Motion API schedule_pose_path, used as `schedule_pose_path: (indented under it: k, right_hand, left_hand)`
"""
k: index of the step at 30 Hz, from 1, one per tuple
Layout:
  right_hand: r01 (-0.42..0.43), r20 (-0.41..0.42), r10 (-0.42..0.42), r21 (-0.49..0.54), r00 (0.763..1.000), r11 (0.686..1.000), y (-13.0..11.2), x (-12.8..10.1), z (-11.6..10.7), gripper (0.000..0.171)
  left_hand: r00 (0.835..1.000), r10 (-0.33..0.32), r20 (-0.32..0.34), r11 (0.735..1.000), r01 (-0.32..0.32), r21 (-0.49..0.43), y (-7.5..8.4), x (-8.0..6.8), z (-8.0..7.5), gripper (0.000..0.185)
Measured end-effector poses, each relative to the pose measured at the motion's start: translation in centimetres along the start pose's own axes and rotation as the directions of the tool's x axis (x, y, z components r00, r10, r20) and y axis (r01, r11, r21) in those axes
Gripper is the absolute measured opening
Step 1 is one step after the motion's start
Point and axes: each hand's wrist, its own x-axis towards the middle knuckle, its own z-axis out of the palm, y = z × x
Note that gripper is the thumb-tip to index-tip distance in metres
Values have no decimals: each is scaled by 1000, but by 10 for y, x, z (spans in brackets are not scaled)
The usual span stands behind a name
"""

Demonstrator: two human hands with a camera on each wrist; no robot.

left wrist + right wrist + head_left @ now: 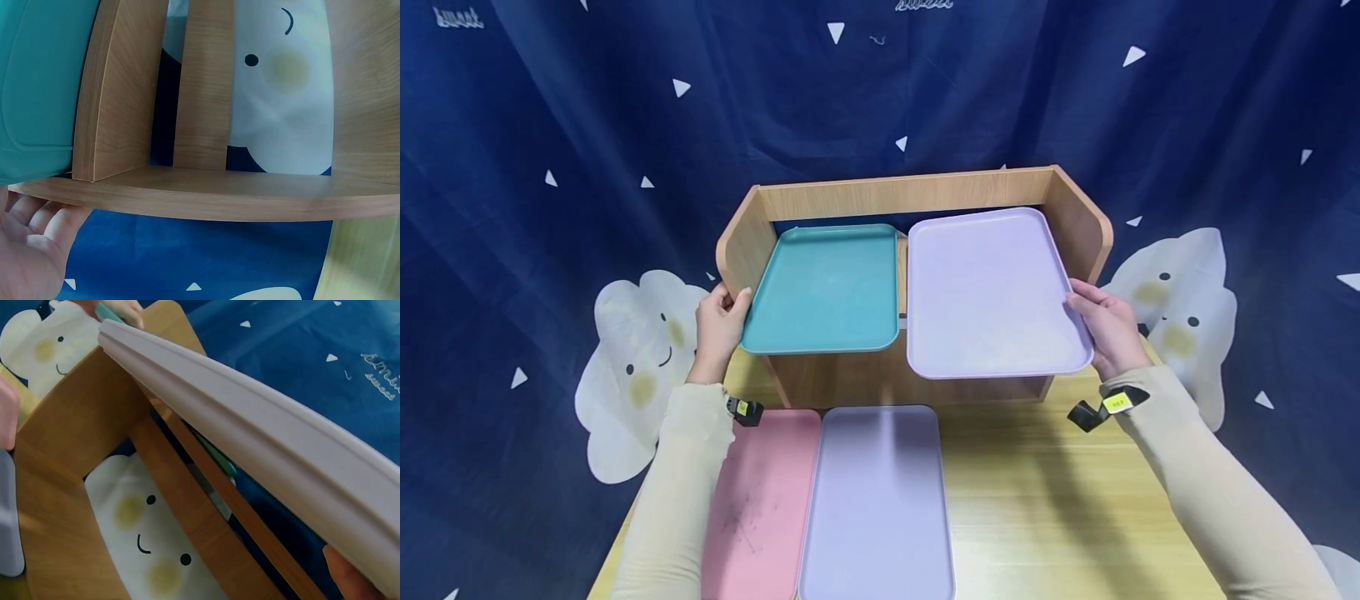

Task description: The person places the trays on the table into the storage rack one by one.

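A lilac tray (992, 292) is tilted over the right half of a wooden desktop shelf (895, 193). My right hand (1108, 325) grips its right edge, thumb on the upper face. From the right wrist, the lilac tray's long side (250, 437) shows above the shelf. A teal tray (827, 287) lies over the shelf's left half. My left hand (718, 329) holds the shelf's left side panel (250, 206) beside the teal tray's left edge; its fingers (59, 228) lie against the panel's outer side.
On the wooden table (1037, 500) in front of the shelf, a pink tray (760, 500) and another lilac tray (876, 500) lie side by side. A dark blue curtain with white cloud faces (640, 358) hangs behind and around the table.
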Motion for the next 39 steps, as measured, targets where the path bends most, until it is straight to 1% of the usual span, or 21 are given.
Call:
schedule_pose_path:
  k: [3,7,12,15,20,23,26,30,34,39]
  right_hand:
    - [-6,-25,6,-4,1000,1000,-1,3,3,40]
    - [-38,-50,37,-31,998,999,-2,6,5,53]
    - [-53,-67,48,-84,997,995,-3,11,8,55]
    - [-63,-73,57,-87,996,994,-3,14,9,51]
    - [-74,-43,71,-48,997,996,0,18,7,41]
    - [-67,-12,67,-31,998,997,0,19,6,42]
    - [-64,7,64,-33,998,997,0,18,7,50]
    - [-55,21,57,-100,998,994,-1,18,8,57]
    - [-45,39,52,-162,998,986,-1,20,9,59]
    - [-90,30,98,-200,995,976,-2,24,10,58]
  left_hand:
    - [1000,-5,-1,1000,5,-3,0,-1,0,35]
    - [1000,-11,-1,1000,11,-1,0,-2,1,35]
    - [1000,-12,-4,1000,12,-3,1,-1,1,34]
    - [1000,-11,-8,1000,11,-2,1,-1,1,34]
    - [1000,-4,-6,1000,4,-11,2,-1,1,33]
    - [1000,5,-2,1000,-5,-18,3,-2,0,34]
    - [1000,10,0,1000,-10,-18,4,-2,0,34]
    - [1000,19,-4,1000,-20,-21,5,-2,0,33]
    - [1000,28,-11,1000,-28,-13,4,-1,2,32]
    - [1000,7,-6,1000,-7,-8,3,-2,1,33]
